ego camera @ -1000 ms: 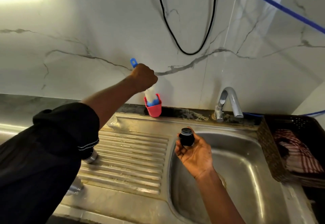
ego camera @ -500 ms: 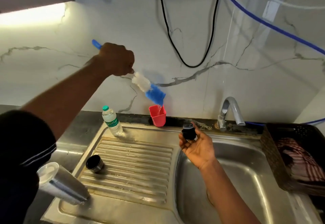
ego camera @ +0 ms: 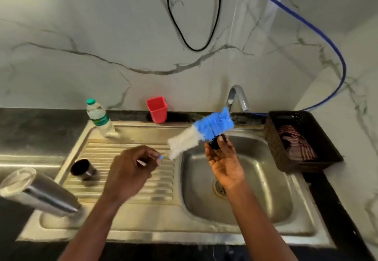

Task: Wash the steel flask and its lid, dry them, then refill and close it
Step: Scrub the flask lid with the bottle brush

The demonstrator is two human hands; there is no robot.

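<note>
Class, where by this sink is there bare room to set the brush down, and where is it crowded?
Free: drainboard ribs between cup and basin; basin floor around the drain. Crowded: back ledge, with bottle, red holder and tap.

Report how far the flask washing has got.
Done: the steel flask rests lidless on the drainboard; the brush is out of the red holder. In hand: the left hand holds the brush against the lid, pinched by the right hand over the sink. Left: drying, refilling, closing; whether the flask is scrubbed cannot be told.
</note>
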